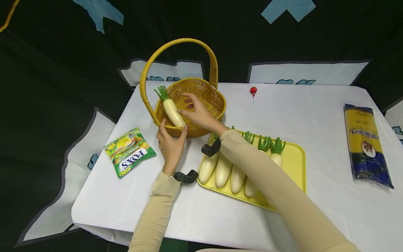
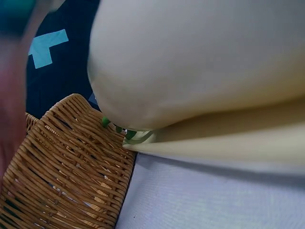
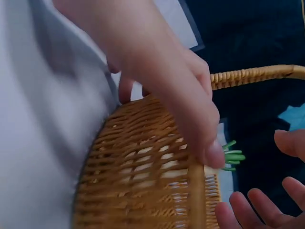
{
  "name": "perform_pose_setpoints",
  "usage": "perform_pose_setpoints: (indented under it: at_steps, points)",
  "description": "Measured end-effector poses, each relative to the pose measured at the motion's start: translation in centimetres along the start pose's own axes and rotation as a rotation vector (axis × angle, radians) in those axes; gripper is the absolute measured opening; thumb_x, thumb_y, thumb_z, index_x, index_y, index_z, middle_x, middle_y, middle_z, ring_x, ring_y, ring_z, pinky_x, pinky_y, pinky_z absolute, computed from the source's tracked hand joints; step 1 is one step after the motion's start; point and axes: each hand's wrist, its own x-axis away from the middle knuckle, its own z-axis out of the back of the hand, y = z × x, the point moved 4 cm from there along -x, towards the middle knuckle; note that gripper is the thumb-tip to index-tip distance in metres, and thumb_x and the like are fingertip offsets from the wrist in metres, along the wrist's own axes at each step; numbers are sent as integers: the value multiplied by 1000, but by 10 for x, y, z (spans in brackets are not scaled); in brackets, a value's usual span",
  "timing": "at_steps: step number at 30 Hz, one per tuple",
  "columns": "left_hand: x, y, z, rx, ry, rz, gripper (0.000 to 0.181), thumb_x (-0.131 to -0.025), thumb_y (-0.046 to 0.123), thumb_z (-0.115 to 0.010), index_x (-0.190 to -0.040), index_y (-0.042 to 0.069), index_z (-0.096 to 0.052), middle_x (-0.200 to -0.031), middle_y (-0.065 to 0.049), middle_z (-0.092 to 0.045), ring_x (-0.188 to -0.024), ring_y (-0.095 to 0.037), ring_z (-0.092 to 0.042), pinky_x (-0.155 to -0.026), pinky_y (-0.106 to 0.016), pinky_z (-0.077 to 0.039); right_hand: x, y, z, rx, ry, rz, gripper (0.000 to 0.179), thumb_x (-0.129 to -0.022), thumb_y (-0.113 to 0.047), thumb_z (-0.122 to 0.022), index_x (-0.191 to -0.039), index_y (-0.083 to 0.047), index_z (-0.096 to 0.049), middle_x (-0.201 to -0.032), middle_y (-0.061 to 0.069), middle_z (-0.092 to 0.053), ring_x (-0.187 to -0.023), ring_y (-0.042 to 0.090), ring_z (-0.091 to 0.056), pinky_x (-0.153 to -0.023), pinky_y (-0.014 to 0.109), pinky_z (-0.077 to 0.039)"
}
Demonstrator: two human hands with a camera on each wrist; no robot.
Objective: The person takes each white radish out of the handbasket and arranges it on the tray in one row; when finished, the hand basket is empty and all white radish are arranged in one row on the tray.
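Observation:
A yellow wicker basket with a tall arched handle stands on the table; its woven side fills the lower left of the left wrist view. Inside, a white radish with green stalks leans on the left wall. My left hand holds the near rim; in the right wrist view its thumb lies over the edge. Above the basket's inside hovers my right hand, fingers loosely bent and apart, close to the radish, with nothing held. Several more white radishes lie side by side on a yellow tray, partly hidden by my right sleeve.
Left of the basket lies a green Fox's candy bag. A red lollipop is near the table's back edge. At the far right sits a yellow and blue pasta packet. The white tablecloth covers the table.

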Motion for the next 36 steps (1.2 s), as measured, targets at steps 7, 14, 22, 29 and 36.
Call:
perform_pose_setpoints:
  at_steps: [7, 14, 22, 29, 36]
  points:
    - [2, -1, 1, -10, 2, 8, 86, -74, 66, -56, -141, 27, -20, -137, -24, -27, -120, -43, -35, -98, -54, -26, -27, 6, -31, 76, -100, -32, 62, -87, -23, -60, -140, -11, -30, -141, 14, -36, -124, 30, -42, -94, 39, -43]
    - [6, -1, -2, -13, -18, 12, 84, -75, 63, -57, -141, 28, -18, -138, -24, -26, -121, -43, -34, -99, -55, -25, -29, 21, -44, 126, -182, -44, 55, -86, -14, -60, -137, -16, -38, -144, 10, -36, -131, 26, -36, -105, 42, -32]
    - [6, -1, -2, -9, -34, 11, 86, -75, 68, -53, -142, 28, -17, -139, -24, -25, -123, -45, -33, -100, -56, -23, -30, 30, -44, 67, -278, -179, 62, -83, 0, -51, -138, -25, -38, -146, 10, -31, -116, 25, -45, -86, 32, -44]
    - [5, 1, 0, -13, -28, 7, 87, -75, 69, -52, -142, 26, -17, -139, -25, -24, -122, -45, -33, -99, -56, -24, -33, 30, -44, 39, -271, -198, 69, -80, 10, -44, -139, -25, -37, -140, 15, -36, -88, 22, -47, -60, 23, -41]
    - [3, 1, 2, -13, -14, 12, 87, -74, 69, -53, -142, 28, -17, -139, -25, -25, -122, -46, -33, -101, -55, -23, -35, 31, -44, 32, -222, -214, 66, -81, 7, -50, -138, -25, -38, -143, 14, -34, -112, 27, -46, -70, 27, -44]
